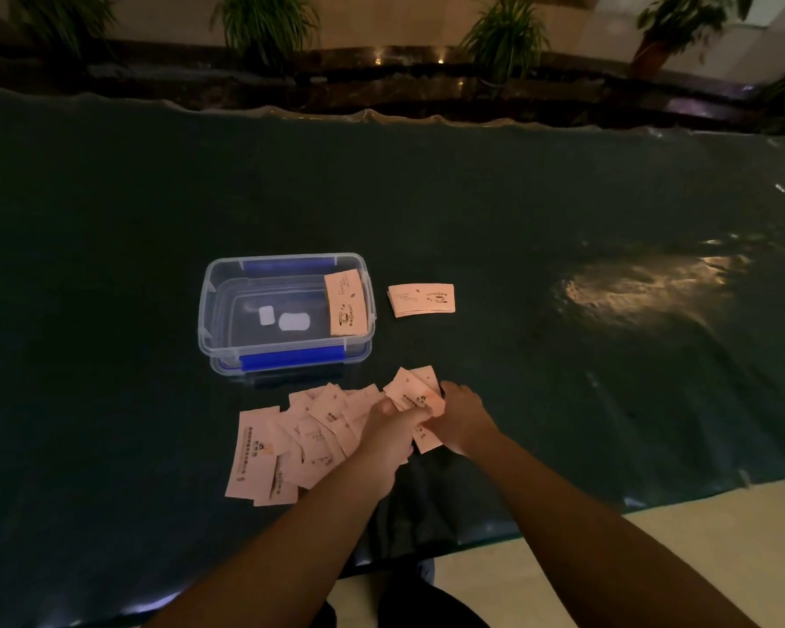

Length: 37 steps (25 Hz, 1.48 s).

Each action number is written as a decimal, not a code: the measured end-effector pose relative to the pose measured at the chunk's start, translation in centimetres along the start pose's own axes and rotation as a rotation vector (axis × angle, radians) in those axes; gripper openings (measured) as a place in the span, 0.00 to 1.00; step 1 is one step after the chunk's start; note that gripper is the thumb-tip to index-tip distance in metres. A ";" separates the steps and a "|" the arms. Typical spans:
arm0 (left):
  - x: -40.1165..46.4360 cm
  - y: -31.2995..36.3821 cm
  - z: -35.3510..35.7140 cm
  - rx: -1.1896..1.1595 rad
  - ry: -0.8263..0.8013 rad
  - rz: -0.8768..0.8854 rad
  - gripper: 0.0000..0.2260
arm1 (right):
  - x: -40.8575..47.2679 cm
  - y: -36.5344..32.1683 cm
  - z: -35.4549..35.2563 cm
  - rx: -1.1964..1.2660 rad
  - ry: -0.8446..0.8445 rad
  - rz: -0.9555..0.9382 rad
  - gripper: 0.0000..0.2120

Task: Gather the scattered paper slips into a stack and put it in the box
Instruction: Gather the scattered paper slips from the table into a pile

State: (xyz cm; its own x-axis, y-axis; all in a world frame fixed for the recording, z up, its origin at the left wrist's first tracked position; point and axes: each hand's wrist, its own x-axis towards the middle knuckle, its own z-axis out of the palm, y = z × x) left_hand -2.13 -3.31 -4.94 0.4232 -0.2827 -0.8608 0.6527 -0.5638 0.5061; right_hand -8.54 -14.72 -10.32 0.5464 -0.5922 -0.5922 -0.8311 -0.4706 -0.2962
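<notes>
Head view, dim light. Dark, glossy desk [472, 219] under me. My left grip [388, 430] and right grip [461, 417] meet just in front of the box, both pinched on a small bunch of pale pink paper slips [415, 394]. Right thumb and fingers are pressed together on the bunch's near-right edge; left fingers are curled around its left side. The held slips fan upward and away from me, unevenly.

Scattered slips [273, 451] lie overlapping on the desk to the left of my hands, spreading from under my left wrist out to a larger printed slip at the far left. They sit near the box's front edge, not touching it.

Clear plastic box [286, 310], lid off, blue latches front and back. 1 printed card [346, 303] leans inside against the right wall. 2 white patches show at the bottom; cannot tell what they are.

A neat stack of cards [421, 300] rests flat on the desk just right of the box, apart from it.

Potted plants [506, 36] line a ledge beyond the desk.
</notes>
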 end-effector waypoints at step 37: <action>-2.3 -4.4 -4.7 0.117 0.080 0.139 0.20 | -1.1 -2.1 -1.9 -0.221 -0.108 -0.283 0.16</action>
State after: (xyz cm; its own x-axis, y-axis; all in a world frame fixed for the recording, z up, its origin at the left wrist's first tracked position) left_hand -2.98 3.48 -4.97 0.5558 -0.3036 -0.7739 0.5095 -0.6112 0.6057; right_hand -7.17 -14.32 -7.66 0.7274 -0.3518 -0.5891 -0.6001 -0.7425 -0.2976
